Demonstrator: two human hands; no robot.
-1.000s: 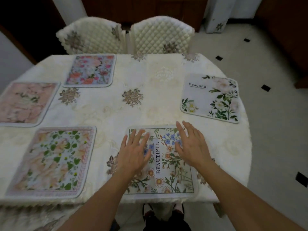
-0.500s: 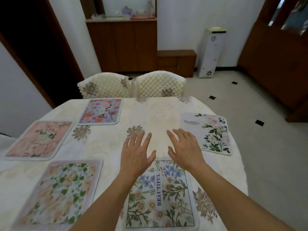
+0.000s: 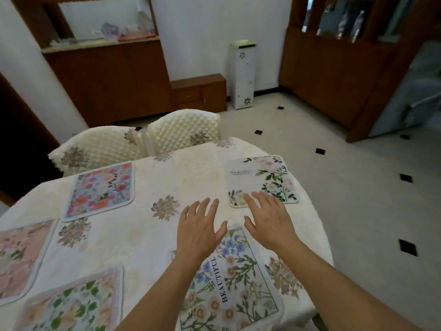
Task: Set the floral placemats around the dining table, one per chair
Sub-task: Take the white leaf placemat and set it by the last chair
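Several floral placemats lie flat on the cream-clothed dining table (image 3: 195, 173). Nearest me is the "BEAUTIFUL" mat (image 3: 235, 287) with blue and white flowers. My left hand (image 3: 199, 231) hovers over its far left corner, fingers spread, holding nothing. My right hand (image 3: 269, 222) is open above its far right corner, fingertips over the near edge of the white rose mat (image 3: 265, 175). A red-flowered mat (image 3: 101, 188) lies in front of the left chair. A pink mat (image 3: 19, 256) and a green-leaf mat (image 3: 71, 304) sit at the left.
Two quilted cream chairs (image 3: 183, 129) (image 3: 100, 145) stand side by side at the table's far edge. Behind them are a wooden cabinet (image 3: 107, 80) and a white floral stand (image 3: 242, 75). Tiled floor (image 3: 334, 187) stretches to the right.
Both hands have lifted off the "BEAUTIFUL" mat and moved forward past its far edge. My view has tilted up, showing more of the room.
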